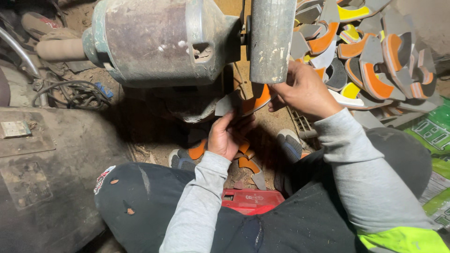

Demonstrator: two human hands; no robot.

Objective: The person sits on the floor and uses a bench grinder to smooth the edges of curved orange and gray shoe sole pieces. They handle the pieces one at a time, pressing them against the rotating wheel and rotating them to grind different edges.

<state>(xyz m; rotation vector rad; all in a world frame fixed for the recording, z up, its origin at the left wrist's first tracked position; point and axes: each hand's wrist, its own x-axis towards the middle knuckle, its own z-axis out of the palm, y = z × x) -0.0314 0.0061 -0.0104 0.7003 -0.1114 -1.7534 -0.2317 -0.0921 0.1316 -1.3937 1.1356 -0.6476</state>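
1. both hands share one grey and orange sole piece (247, 102), holding it up under the grinding wheel (271, 40), so its edge seems to meet the drum's lower end; the contact point itself is hidden in shadow.
2. the right hand (303, 88) comes in from the far side, fingers curled shut on the orange end of the piece, just below the wheel. that looks like the steering hand.
3. the left hand (226, 136) is lower, palm up, fingers closed on the grey end from beneath, seemingly to prop the piece against the wheel.
4. the motor (159, 40) lies on its side at knee height, wheel on its right end, so the person sits with knees (136, 197) spread to either side and works in the gap between.
5. there's no real bin here: the pile (370, 56) of grey, orange and yellow sole pieces lies loose on the ground to the right, within reach of the right arm.
6. a few more orange pieces (248, 165) lie between the shoes (290, 143), straight below the wheel.
7. a red crate (251, 200) shows between the legs, apparently the seat; whether anything is in it, i can't tell.
8. cables (70, 93) lie coiled on the dirt to the left of the motor.
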